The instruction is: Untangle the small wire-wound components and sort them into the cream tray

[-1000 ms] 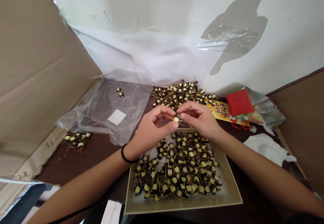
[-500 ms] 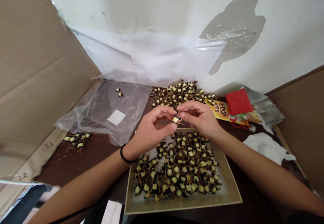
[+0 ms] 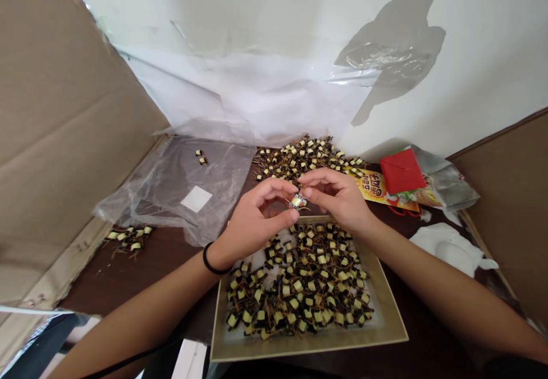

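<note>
Between the fingertips of both hands is a small wire-leaded transformer, black with a pale yellow band and thin copper-coloured leads. My left hand pinches it from the left, thumb below and fingers curled above. From the right, my right hand grips its upper end with thumb and forefinger. Both hands are held over the far edge of a shallow cardboard tray. Inside the tray lie many like transformers in a loose layer. Fingers partly hide the held piece.
Behind the hands a heap of transformers lies against the wall. On the left are a clear plastic bag and a small transformer cluster. To the right sit a red envelope, a yellow snack packet and white crumpled plastic. Cardboard panels flank the table.
The held transformer has turned slightly between the fingers, and its surface now looks shinier. Both hands stay in nearly the same place. The whole view has shifted a little.
</note>
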